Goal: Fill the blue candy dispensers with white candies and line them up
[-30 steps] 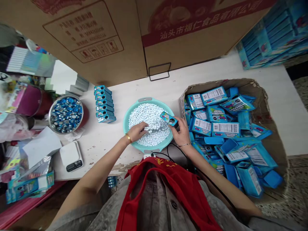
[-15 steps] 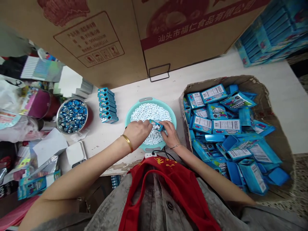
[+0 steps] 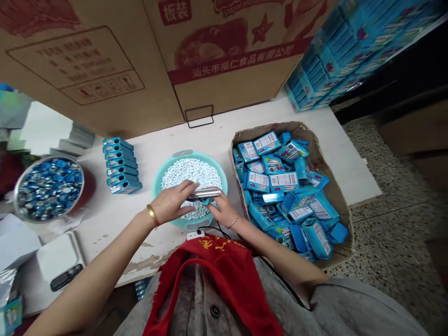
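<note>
My right hand (image 3: pixel 223 211) grips a small blue box (image 3: pixel 205 200) above the bowl. A shiny silver long face or strip (image 3: pixel 207 192) shows along its top; I cannot tell whether it belongs to the box. My left hand (image 3: pixel 171 201) is at the box's left end, fingers stretched out and thumb apart, the fingertips by the silver strip. Beneath both hands is a turquoise bowl (image 3: pixel 159 179) full of small white pellet candies (image 3: pixel 187 170). Left of it, several small blue boxes (image 3: pixel 122 164) with dark round holes stand in a row.
A cut-down cardboard box (image 3: pixel 345 247) of blue boxes stands on the right. A metal bowl (image 3: pixel 82 182) holds blue and silver pieces at left, above a white scale-like device (image 3: pixel 61 261). A large carton (image 3: pixel 154 112) lines the back; stacked blue packs (image 3: pixel 311 84) stand back right.
The view has swung to the right. The box has turned, so a silver face or strip now shows. My left hand has changed from closed fingers at the box to stretched fingers with the thumb apart.
</note>
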Demonstrator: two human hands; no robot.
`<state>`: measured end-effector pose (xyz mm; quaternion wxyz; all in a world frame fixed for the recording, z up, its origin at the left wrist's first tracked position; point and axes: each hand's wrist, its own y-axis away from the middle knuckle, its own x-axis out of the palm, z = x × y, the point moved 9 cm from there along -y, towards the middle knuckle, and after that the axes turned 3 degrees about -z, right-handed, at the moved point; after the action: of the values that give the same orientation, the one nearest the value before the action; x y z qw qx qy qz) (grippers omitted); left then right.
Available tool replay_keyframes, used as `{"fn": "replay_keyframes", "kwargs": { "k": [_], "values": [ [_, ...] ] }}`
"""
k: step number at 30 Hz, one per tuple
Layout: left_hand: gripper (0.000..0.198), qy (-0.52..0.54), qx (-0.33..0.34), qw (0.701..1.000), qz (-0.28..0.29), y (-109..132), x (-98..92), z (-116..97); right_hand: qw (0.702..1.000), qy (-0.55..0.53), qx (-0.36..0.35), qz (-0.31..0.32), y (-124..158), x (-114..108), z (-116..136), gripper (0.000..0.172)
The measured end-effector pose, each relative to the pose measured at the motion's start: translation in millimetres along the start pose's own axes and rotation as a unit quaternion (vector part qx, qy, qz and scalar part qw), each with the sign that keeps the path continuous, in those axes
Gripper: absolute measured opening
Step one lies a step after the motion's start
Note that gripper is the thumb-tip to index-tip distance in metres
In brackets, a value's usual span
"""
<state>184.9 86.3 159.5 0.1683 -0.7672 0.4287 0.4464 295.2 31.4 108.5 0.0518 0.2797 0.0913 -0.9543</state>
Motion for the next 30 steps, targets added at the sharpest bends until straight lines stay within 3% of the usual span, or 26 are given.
{"fn": "replay_keyframes", "kwargs": {
  "k": [2,4,7,9,12,15,19,23,26,28,30],
  "values": [
    [0.034,0.019,-0.002,1.0,0.011,1.5,13.8,2.9,1.0,-0.011,-0.008,0.018,-2.7,-10.2,4.8,0.047],
    [0.028,0.031,-0.021,0.999,-0.016,12.7,8.9,9.9,1.0,0.002,0.006,-0.013,-5.2,-42.4,-4.6,0.055],
    [0.028,0.037,-0.095,0.989,-0.107,50.6,-21.9,39.8,0.989,0.062,0.074,-0.109,0.8,-118.2,-52.3,0.053],
    [0.028,0.024,-0.169,0.972,-0.165,87.7,-41.1,71.9,0.984,0.125,0.111,-0.064,10.5,-145.7,-98.2,0.061],
    [0.029,-0.016,-0.284,0.939,-0.195,148.0,-46.1,127.3,0.963,0.187,0.193,-0.009,34.8,-159.6,-172.6,0.068],
    [0.028,-0.039,-0.381,0.912,-0.146,195.2,-17.5,183.1,0.954,0.218,0.207,0.003,48.6,-149.0,-204.9,0.058],
    [0.025,-0.052,-0.422,0.901,-0.09,219.5,29.9,238.0,0.951,0.241,0.192,0.014,39.5,-137.7,-189.2,0.065],
    [0.027,-0.062,-0.386,0.908,-0.152,214.8,42.2,260.9,0.958,0.208,0.196,-0.015,21.4,-151.6,-139.5,0.092],
    [0.045,-0.067,-0.396,0.892,-0.208,215.9,38.8,265.9,0.963,0.158,0.191,-0.109,13.2,-166.2,-92.1,0.098],
    [0.056,-0.072,-0.427,0.868,-0.243,218.5,31.8,259.0,0.964,0.055,0.2,-0.165,11.4,-163.9,-67.5,0.096],
    [0.05,-0.045,-0.425,0.87,-0.246,209.4,27.7,239.2,0.944,-0.094,0.239,-0.207,11.5,-150.8,-54.7,0.086]
  ]
}}
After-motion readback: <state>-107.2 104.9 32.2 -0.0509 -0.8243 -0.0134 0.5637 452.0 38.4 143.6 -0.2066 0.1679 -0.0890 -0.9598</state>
